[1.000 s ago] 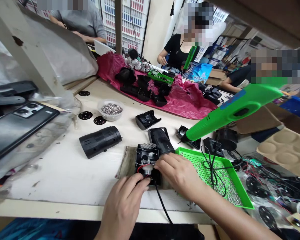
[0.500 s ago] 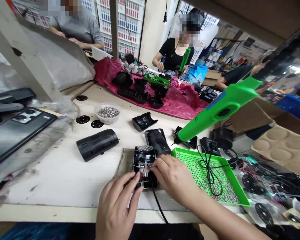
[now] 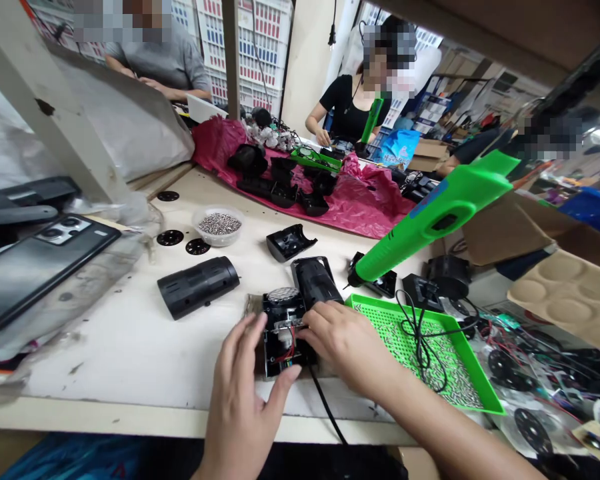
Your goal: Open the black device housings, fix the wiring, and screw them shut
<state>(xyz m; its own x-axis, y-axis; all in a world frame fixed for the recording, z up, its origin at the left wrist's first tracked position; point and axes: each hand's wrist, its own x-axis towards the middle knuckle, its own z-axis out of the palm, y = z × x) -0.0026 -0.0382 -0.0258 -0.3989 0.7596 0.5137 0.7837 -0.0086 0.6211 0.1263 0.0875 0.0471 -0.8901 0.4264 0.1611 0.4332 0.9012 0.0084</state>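
An open black device housing (image 3: 274, 350) lies on the worktop before me, with a round metal mesh, a small motor-like part and red wires inside. My left hand (image 3: 245, 383) rests around its left and lower edges, fingers along the side and thumb apart at the bottom. At the right edge, my right hand (image 3: 343, 340) has its fingers closed together near the inner parts; what lies between the fingertips is hidden. A black cable (image 3: 325, 400) runs from the housing toward the table's front edge. Just behind is another black housing part (image 3: 316, 280).
A green electric screwdriver (image 3: 430, 223) leans over a green tray (image 3: 490, 393) of screws. A black cylindrical shell (image 3: 199, 287), a clear tub (image 3: 219, 233) of small metal parts and a phone (image 3: 45, 267) lie leftward. Co-workers sit beyond the pink plastic sheet (image 3: 370, 207).
My left hand has shifted from the red wires to the housing's left side, its thumb now spread. The housing is turned slightly. My right hand stays at its right edge.
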